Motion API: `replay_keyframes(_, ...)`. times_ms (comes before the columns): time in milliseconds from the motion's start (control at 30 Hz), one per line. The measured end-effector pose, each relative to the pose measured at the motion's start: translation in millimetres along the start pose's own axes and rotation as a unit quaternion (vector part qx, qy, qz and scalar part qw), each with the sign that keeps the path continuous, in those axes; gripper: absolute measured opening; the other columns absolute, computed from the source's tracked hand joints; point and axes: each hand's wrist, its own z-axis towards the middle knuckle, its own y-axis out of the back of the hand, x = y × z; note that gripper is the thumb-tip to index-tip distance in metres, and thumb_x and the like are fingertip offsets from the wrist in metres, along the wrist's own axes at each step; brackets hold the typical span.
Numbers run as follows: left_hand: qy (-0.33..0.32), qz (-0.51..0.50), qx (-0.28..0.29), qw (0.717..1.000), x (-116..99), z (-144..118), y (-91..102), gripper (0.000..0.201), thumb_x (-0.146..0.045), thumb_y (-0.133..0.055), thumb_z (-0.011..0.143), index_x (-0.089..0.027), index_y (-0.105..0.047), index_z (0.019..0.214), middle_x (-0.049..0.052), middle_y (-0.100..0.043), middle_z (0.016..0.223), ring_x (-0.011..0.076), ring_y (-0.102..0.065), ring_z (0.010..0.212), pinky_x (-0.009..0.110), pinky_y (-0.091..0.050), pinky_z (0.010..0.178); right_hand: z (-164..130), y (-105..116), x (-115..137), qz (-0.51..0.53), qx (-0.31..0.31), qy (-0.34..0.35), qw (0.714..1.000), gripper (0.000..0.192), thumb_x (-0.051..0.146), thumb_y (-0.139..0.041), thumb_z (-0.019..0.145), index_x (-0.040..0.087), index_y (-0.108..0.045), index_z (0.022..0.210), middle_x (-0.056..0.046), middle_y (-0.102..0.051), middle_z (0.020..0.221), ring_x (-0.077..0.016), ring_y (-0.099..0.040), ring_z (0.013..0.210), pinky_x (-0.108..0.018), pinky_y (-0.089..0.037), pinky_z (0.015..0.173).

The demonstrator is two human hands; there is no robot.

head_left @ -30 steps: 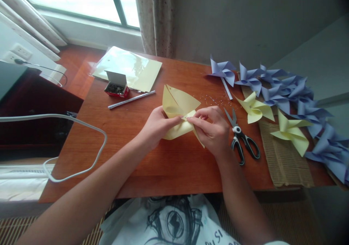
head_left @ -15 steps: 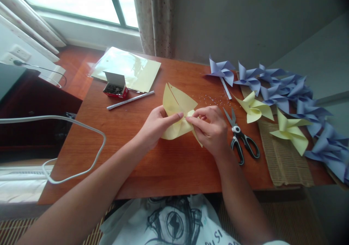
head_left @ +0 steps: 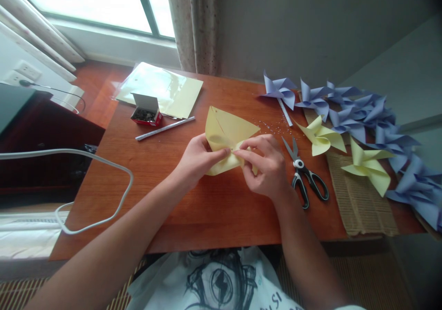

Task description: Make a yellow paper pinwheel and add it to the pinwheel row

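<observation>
A pale yellow paper pinwheel [head_left: 232, 122], partly folded, is held above the table between both hands. My left hand [head_left: 199, 159] is closed on its left side, thumb pressed near the centre and the other fingers hidden behind the paper. The fingertips of my right hand [head_left: 265, 162] pinch the paper just right of the centre. One large flap stands flat toward the window, with a slit running down it. Scissors [head_left: 299, 164] lie with blades slightly apart, right of my right hand.
Blue pinwheels [head_left: 348, 119] and two yellow pinwheels [head_left: 321, 136] lie on and around corrugated cardboard [head_left: 361, 213] at right. Left on the wooden table [head_left: 207, 218] are a small open red box [head_left: 147, 114], a white paper stick [head_left: 165, 128] and yellow sheets [head_left: 188, 93]. A white cable [head_left: 127, 185] loops at left.
My right fingers have shifted slightly on the paper near its centre. The paper's upper right corner now reaches farther right, and its lower right strip has folded in under my right hand.
</observation>
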Motion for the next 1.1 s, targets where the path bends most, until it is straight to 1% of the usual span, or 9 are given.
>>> replay_keyframes(133, -0.017, 0.025, -0.002, 1.000, 1, 0, -0.7, 0.035, -0.025, -0.085, 0.064, -0.013, -0.074, 0.095, 0.008, -0.079, 0.091, 0.0252, -0.073, 0.085, 0.030, -0.056, 0.073, 4, 6, 5, 0.049, -0.035, -0.036, 0.998, 0.031, 0.008, -0.060, 0.083, 0.025, -0.074, 0.105, -0.007, -0.070, 0.100, -0.0247, -0.063, 0.094, -0.043, -0.056, 0.083)
replay_keyframes(233, -0.054, 0.095, 0.005, 0.994, 5, -1, -2.1, 0.026, -0.025, -0.081, 0.067, -0.013, -0.073, 0.090, 0.007, -0.077, 0.089, 0.0244, -0.071, 0.081, 0.029, -0.055, 0.071, 6, 8, 9, 0.079, -0.055, -0.081, 0.992, 0.020, 0.018, -0.059, 0.091, 0.024, -0.074, 0.104, -0.007, -0.071, 0.096, -0.0235, -0.067, 0.091, -0.042, -0.056, 0.083)
replay_keyframes(333, -0.097, 0.176, 0.020, 0.979, 9, -4, -4.3, 0.019, -0.023, -0.074, 0.072, -0.015, -0.071, 0.089, 0.005, -0.075, 0.085, 0.0218, -0.068, 0.078, 0.027, -0.052, 0.068, 5, 5, 10, 0.115, -0.071, -0.136, 0.982, 0.022, 0.023, -0.060, 0.094, 0.026, -0.071, 0.112, -0.003, -0.073, 0.090, -0.0191, -0.068, 0.081, -0.036, -0.057, 0.077)
replay_keyframes(500, -0.166, 0.342, 0.038, 0.924, 8, -9, -9.4, 0.007, -0.020, -0.062, 0.079, -0.017, -0.068, 0.081, 0.000, -0.066, 0.073, 0.0159, -0.058, 0.068, 0.023, -0.043, 0.062, -1, -5, 7, 0.223, -0.075, -0.222, 0.946, 0.050, 0.025, -0.060, 0.095, 0.030, -0.051, 0.143, 0.000, -0.069, 0.087, -0.0165, -0.068, 0.078, -0.031, -0.057, 0.070)
replay_keyframes(600, -0.193, 0.401, 0.040, 0.894, 6, -10, -11.4, 0.008, -0.020, -0.059, 0.080, -0.018, -0.065, 0.075, -0.001, -0.063, 0.069, 0.0135, -0.053, 0.062, 0.022, -0.039, 0.060, -1, -8, 5, 0.264, -0.065, -0.246, 0.930, 0.044, 0.029, -0.059, 0.096, 0.029, -0.054, 0.140, -0.001, -0.070, 0.090, -0.0169, -0.068, 0.080, -0.030, -0.057, 0.069)
replay_keyframes(733, -0.195, 0.418, 0.032, 0.887, 6, -9, -10.6, 0.008, -0.021, -0.058, 0.080, -0.019, -0.063, 0.074, -0.001, -0.062, 0.067, 0.0133, -0.052, 0.060, 0.023, -0.037, 0.059, 0, -7, 4, 0.258, -0.086, -0.267, 0.924, 0.024, 0.033, -0.059, 0.097, 0.026, -0.067, 0.118, -0.004, -0.073, 0.096, -0.0169, -0.069, 0.080, -0.030, -0.058, 0.068)
replay_keyframes(800, -0.195, 0.416, 0.033, 0.888, 6, -9, -9.8, 0.008, -0.020, -0.058, 0.081, -0.019, -0.064, 0.076, -0.001, -0.063, 0.069, 0.0138, -0.054, 0.061, 0.023, -0.038, 0.060, 1, -7, 3, 0.260, -0.097, -0.269, 0.922, 0.024, 0.033, -0.058, 0.098, 0.026, -0.066, 0.119, -0.004, -0.072, 0.095, -0.0163, -0.069, 0.079, -0.028, -0.058, 0.066)
replay_keyframes(1000, -0.220, 0.437, 0.043, 0.871, 7, -10, -11.3, 0.008, -0.018, -0.058, 0.080, -0.019, -0.065, 0.076, -0.002, -0.064, 0.069, 0.0125, -0.052, 0.059, 0.023, -0.036, 0.059, 2, -7, 4, 0.296, -0.082, -0.259, 0.916, 0.043, 0.033, -0.059, 0.097, 0.028, -0.055, 0.139, 0.000, -0.069, 0.085, -0.0148, -0.066, 0.072, -0.028, -0.057, 0.065)
replay_keyframes(1100, -0.227, 0.437, 0.045, 0.869, 8, -9, -11.7, 0.008, -0.017, -0.058, 0.080, -0.019, -0.064, 0.074, -0.002, -0.063, 0.068, 0.0118, -0.050, 0.057, 0.023, -0.035, 0.058, 2, -6, 6, 0.291, -0.069, -0.266, 0.917, 0.033, 0.034, -0.062, 0.096, 0.027, -0.064, 0.129, -0.001, -0.071, 0.085, -0.0158, -0.068, 0.074, -0.029, -0.057, 0.066)
